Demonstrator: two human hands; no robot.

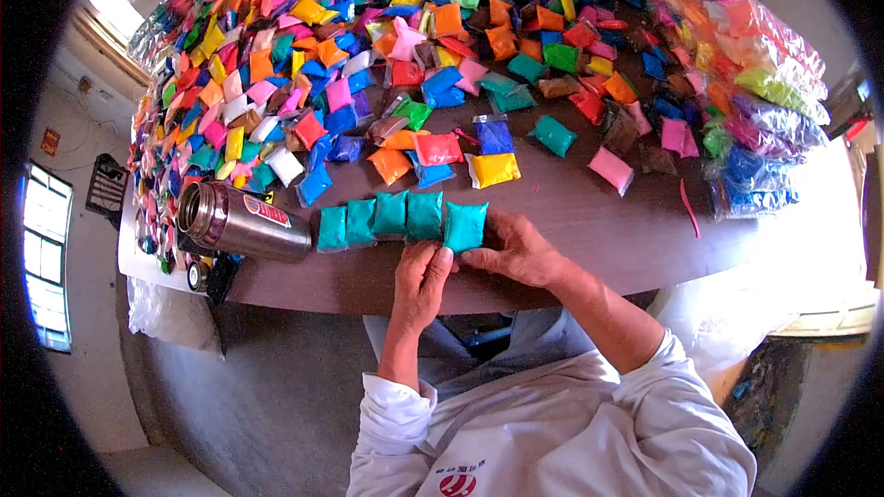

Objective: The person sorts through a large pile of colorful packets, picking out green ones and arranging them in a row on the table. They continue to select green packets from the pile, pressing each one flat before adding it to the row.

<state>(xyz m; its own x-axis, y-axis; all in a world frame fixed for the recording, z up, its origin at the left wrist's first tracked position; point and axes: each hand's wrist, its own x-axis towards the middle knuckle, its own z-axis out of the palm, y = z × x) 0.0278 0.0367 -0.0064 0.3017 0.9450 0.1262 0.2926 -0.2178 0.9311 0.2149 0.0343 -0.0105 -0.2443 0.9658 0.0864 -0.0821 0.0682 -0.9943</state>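
Note:
A small teal packet (466, 225) is held by its lower edge and right side between my two hands. My left hand (421, 281) pinches its lower left corner, thumb on top. My right hand (517, 250) grips it from the right, with the thumb at the lower corner and the other fingers partly hidden behind it. Just left of it, several more teal packets (390, 213) stand side by side in a row near the table's front edge. The row's right end lies close to my left fingertips.
An uncapped steel flask (244, 221) lies on its side left of the row. Heaped colourful packets (304, 64) cover the table's far side. Clear bags of packets (769, 120) are stacked at the right. A red strip (690, 209) rests on the brown tabletop (608, 230).

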